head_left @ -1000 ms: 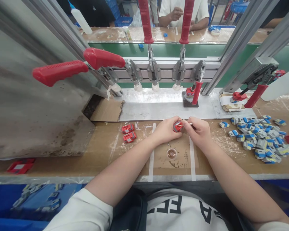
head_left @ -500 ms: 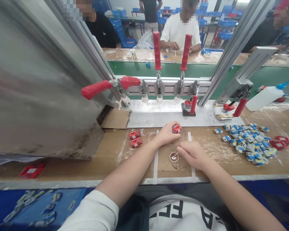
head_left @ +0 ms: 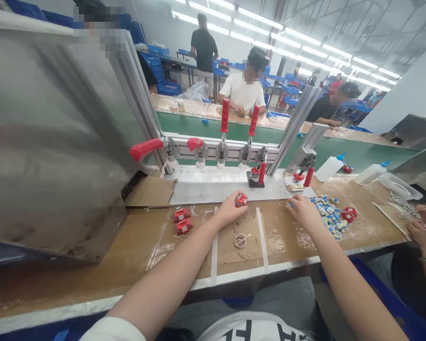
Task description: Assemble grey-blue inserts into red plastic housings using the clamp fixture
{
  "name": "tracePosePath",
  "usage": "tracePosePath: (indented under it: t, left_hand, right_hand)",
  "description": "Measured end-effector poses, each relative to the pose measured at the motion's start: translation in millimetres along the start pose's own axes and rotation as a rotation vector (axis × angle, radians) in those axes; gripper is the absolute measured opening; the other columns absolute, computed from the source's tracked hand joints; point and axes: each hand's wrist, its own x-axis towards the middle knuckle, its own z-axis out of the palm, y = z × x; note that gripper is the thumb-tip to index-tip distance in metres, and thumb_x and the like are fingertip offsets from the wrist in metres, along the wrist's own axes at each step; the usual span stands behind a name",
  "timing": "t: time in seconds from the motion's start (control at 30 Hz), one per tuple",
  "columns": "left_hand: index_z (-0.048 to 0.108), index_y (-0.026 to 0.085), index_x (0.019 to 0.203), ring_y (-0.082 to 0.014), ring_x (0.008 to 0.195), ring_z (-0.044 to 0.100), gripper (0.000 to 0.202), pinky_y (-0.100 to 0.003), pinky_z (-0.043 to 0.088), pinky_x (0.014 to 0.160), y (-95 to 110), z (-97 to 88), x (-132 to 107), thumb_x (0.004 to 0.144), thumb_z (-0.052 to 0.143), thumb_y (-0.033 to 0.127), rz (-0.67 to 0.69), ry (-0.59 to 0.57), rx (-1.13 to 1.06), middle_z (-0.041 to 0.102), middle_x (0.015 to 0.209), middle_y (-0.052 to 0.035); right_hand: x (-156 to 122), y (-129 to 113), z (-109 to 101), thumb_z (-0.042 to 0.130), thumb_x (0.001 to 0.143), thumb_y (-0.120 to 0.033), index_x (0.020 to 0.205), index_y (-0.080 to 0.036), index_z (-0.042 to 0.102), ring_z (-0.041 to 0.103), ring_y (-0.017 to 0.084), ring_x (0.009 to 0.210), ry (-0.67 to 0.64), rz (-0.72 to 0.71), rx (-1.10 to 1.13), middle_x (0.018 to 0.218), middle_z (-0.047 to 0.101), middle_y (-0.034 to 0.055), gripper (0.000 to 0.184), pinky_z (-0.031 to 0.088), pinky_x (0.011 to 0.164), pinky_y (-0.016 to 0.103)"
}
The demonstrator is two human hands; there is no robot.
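My left hand is closed around a red and grey block-shaped part, held above the cardboard-covered bench. My right hand reaches to the left edge of a pile of small grey, blue and yellow blocks. Its fingertips pinch at a small blue-and-grey block, mostly hidden by them. Between my forearms stands a small round cup with a thin stick resting in it. Two red parts lie left of my left hand.
A metal frame with red-handled toggle clamps rises behind my hands. One clamp presses a red part. White squeeze bottles and more red parts are at right. A co-worker's hands work at far right. A metal housing blocks the left.
My right hand has let go of the stick, which now rests in the cup, and moved right to the block pile. My left hand still holds the red part. The view has tilted up and right.
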Motion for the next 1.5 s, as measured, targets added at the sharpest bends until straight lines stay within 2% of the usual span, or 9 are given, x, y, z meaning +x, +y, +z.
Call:
tracePosePath:
  t: [0.17,0.37,0.47,0.57,0.7,0.93,1.13,1.27,1.5]
  left_hand:
    - [0.057,0.022,0.115,-0.0140,0.075,0.056,0.037,-0.025,0.044,0.072,0,-1.0,-5,0.079,0.065,0.028,0.053,-0.011,-0.051,0.063,0.087,0.0026]
    - [0.056,0.023,0.115,-0.0135,0.072,0.057,0.047,-0.025,0.045,0.069,1,-2.9,-10,0.078,0.076,0.044,0.156,-0.026,-0.103,0.062,0.083,0.0042]
    - [0.057,0.023,0.112,-0.0150,0.071,0.060,0.053,-0.026,0.045,0.069,3,-3.8,-11,0.072,0.082,0.047,0.176,0.008,-0.015,0.065,0.080,0.0046]
    - [0.058,0.024,0.109,-0.0176,0.073,0.064,0.053,-0.027,0.045,0.070,3,-3.9,-11,0.070,0.084,0.048,0.164,0.125,0.163,0.069,0.080,0.0038]
    - [0.059,0.024,0.111,-0.0228,0.081,0.069,0.048,-0.030,0.045,0.071,1,-3.9,-11,0.076,0.080,0.049,0.168,0.189,0.366,0.073,0.091,-0.0011]
    - [0.060,0.023,0.114,-0.0255,0.083,0.070,0.044,-0.030,0.045,0.070,3,-4.2,-12,0.079,0.076,0.045,0.169,0.185,0.467,0.073,0.096,-0.0048]
    - [0.065,0.021,0.099,-0.0147,0.067,0.058,0.033,-0.023,0.041,0.061,5,-7.1,-11,0.067,0.072,0.021,0.245,-0.079,0.177,0.066,0.076,0.0040]
    - [0.068,0.018,0.094,-0.0120,0.065,0.052,0.029,-0.022,0.037,0.058,0,-6.8,-8,0.066,0.071,0.025,0.201,-0.187,0.090,0.062,0.072,0.0051]
    - [0.068,0.017,0.091,-0.0124,0.064,0.053,0.032,-0.022,0.038,0.057,-6,-4.5,-7,0.059,0.070,0.020,0.173,-0.344,0.061,0.062,0.072,0.0048]
  right_hand:
    - [13,36,21,0.040,0.103,-0.027,0.104,-0.019,0.078,0.064,0.028,0.102,-0.163,-0.191,0.080,0.110,0.071,0.0130,0.039,0.046,0.092,0.037]
    - [22,39,16,0.064,0.088,-0.034,0.100,-0.018,0.079,0.065,0.025,0.086,-0.186,-0.074,0.384,0.102,0.068,0.0127,0.025,0.051,0.084,0.038]
    - [23,3,6,0.069,0.085,-0.052,0.103,-0.018,0.078,0.063,0.021,0.077,-0.098,0.080,0.872,0.092,0.068,0.0093,0.039,0.054,0.078,0.036]
    - [22,-51,-4,0.075,0.080,-0.062,0.109,-0.019,0.077,0.062,0.017,0.072,-0.154,0.195,1.415,0.091,0.071,0.0074,0.053,0.055,0.075,0.034]
    - [22,-102,-12,0.082,0.075,-0.057,0.108,-0.019,0.079,0.062,0.016,0.073,-0.232,0.173,1.684,0.095,0.074,0.0071,0.051,0.057,0.076,0.033]
    - [26,-109,-10,0.075,0.082,-0.061,0.110,-0.019,0.079,0.064,0.019,0.075,-0.152,0.093,1.483,0.097,0.075,0.0085,0.050,0.059,0.075,0.038]
    - [26,-95,-23,0.061,0.099,-0.041,0.123,-0.025,0.073,0.066,0.023,0.095,0.182,-0.406,0.887,0.107,0.068,0.0106,0.031,0.056,0.085,0.038]
    - [30,-85,-32,0.051,0.104,-0.033,0.134,-0.029,0.066,0.066,0.022,0.099,0.164,-0.697,0.617,0.109,0.067,0.0113,0.034,0.056,0.084,0.036]
    - [36,-78,-29,0.049,0.106,-0.033,0.137,-0.027,0.065,0.066,0.021,0.091,0.045,-0.850,0.470,0.107,0.071,0.0112,0.035,0.055,0.078,0.034]
